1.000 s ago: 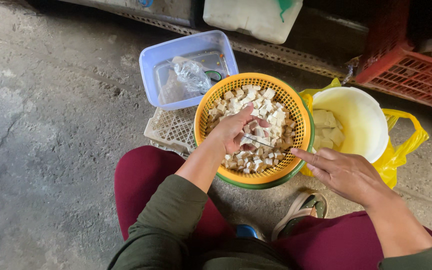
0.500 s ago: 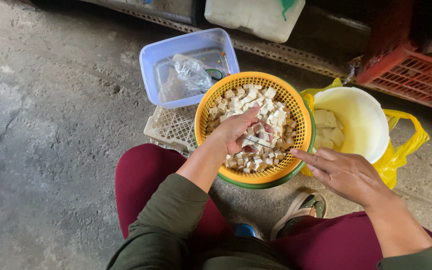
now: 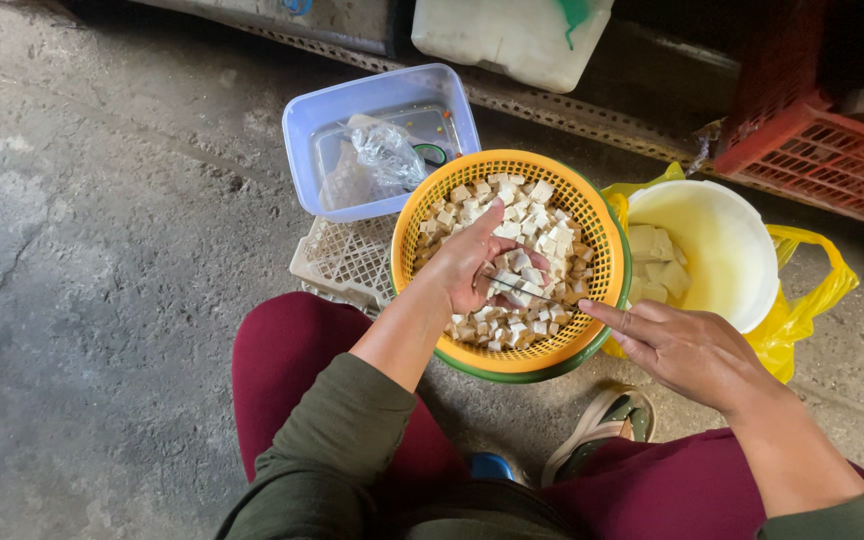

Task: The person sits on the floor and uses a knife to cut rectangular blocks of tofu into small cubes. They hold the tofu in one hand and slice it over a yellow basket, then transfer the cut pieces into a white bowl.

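Now left hand (image 3: 472, 265) over yellow basket (image 3: 607, 240), fingers curled round white block (image 3: 514, 285) above small white cubes (image 3: 542, 230). Right hand (image 3: 687, 350) at near-right rim, pinching thin knife (image 3: 537, 293) w/ blade on block. White bucket (image 3: 742, 250) w/ bigger chunks just right. Blue tub (image 3: 302, 135) far left.

We're down on a rough concrete floor (image 3: 82, 250) in what looks like a market backroom or food-prep yard, red plastic crates (image 3: 812, 150) stacked behind, tubs and baskets around.
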